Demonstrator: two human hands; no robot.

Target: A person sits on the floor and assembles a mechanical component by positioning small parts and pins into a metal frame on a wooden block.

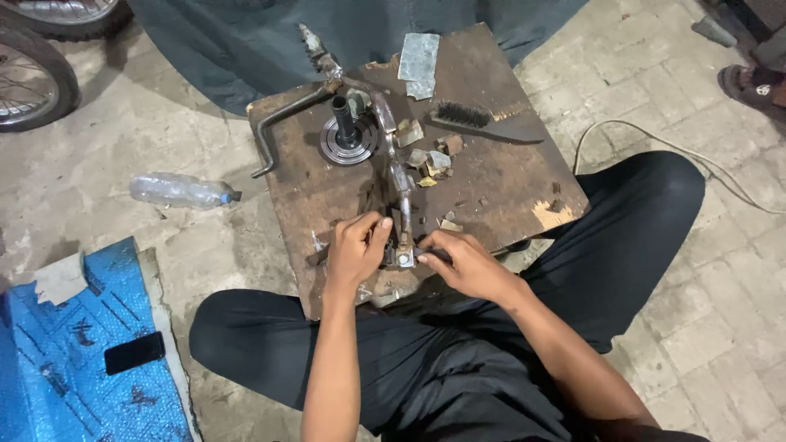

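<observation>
A long, grimy grey metal lever assembly (395,164) is lying lengthwise down the middle of the worn brown wooden tabletop (499,192), its far end jointed to a bent steel crank rod (282,123) and its near end finishing in a small bright square bracket (404,259). The left hand (356,250) is curling closed around the near end of the assembly from its side, fingers pressed against the metal. The right hand (463,262) is pinching a short dark tool handle (432,253) whose tip is meeting the bracket. A round black flanged hub (349,139) is standing just beside the assembly, with a black wire brush (483,123) and paper scraps (432,160) lying nearby.
</observation>
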